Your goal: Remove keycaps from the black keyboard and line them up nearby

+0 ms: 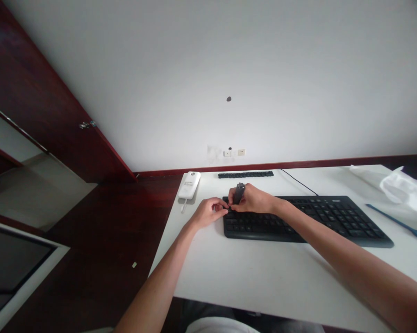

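A black keyboard (pixel 264 229) lies on the white table. Near its upper left corner, my right hand (pixel 255 199) is closed around a short dark grey tool (pixel 239 190) held upright, its lower end hidden by the fingers. The tool's kind is unclear. My left hand (pixel 208 212) is at the keyboard's left edge, fingers curled and thumb and fingertips close together by the same corner. Whatever lies between those fingertips is too small to make out. Behind the keyboard sits a row of loose black keycaps (pixel 245 175).
A white power bank (pixel 189 185) with a short cable lies at the table's back left. The keyboard's cord (pixel 298 180) runs to the back edge. To the right are a blue thin brush-like stick (pixel 394 219) and a crumpled white plastic bag (pixel 407 189).
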`<state>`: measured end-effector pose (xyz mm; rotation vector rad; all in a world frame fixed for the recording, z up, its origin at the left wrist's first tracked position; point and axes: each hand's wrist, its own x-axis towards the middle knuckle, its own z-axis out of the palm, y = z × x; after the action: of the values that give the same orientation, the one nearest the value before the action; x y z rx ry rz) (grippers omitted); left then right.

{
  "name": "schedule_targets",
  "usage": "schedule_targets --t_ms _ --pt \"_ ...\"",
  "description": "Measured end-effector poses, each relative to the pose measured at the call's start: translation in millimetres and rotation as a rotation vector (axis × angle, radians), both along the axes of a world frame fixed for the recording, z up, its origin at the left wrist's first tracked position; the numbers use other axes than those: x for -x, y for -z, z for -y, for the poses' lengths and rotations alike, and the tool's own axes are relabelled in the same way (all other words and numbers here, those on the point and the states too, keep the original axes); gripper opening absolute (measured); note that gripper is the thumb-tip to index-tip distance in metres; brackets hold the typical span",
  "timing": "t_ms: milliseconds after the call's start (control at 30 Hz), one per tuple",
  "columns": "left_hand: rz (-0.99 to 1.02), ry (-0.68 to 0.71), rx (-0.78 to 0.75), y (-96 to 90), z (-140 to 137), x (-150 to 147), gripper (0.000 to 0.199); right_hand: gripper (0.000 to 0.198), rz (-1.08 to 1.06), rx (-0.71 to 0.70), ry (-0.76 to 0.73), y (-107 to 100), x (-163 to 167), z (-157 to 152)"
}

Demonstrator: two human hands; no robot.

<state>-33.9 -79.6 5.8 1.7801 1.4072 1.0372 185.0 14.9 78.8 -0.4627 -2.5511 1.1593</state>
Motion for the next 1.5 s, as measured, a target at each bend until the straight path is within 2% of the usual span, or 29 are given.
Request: schedule_targets --t_ms 133,233,533,667,867,1067,1267,1333,1433,1500 --pt "0.008 0.007 -0.007 1.0 0 0 0.019 0.018 -0.01 0.118 -0.067 0 -6 -5" --pt "0.013 0.014 0.0 1.3 0 0 0.019 0.018 0.001 0.141 -0.086 1 -8 -7" --pt "0.009 0.008 0.026 0.2 -1 0 0.02 0.014 -0.035 0.007 0.026 14 -3 -6" --pt "0.005 0.007 0.032 0.4 -1 0 0.02 0.011 -0.018 -0.022 0.052 14 1 0" --pt "-0.035 -0.016 0.019 1.6 -2 0 0.018 0.005 0.017 -0.147 0.146 11 10 14" --pt "-0.046 -0.007 0.035 -0.6 -1 0 0.02 0.016 -0.028 0.042 0.216 12 8 9" --pt "-0.065 -0.011 0.034 -0.9 -1 1 0.022 0.016 -0.03 0.078 0.283 18 11 7" --pt "-0.066 -0.01 0.039 -0.7 -1 1 0.023 0.014 -0.027 0.159 0.308 25 13 4" --pt "-0.062 -0.006 0.041 -1.0 0 1 0.024 0.017 -0.034 0.357 0.319 37 14 -2" --pt "-0.061 -0.004 0.04 -1.5 0 1 0.024 0.019 -0.04 0.428 0.317 41 14 -5"
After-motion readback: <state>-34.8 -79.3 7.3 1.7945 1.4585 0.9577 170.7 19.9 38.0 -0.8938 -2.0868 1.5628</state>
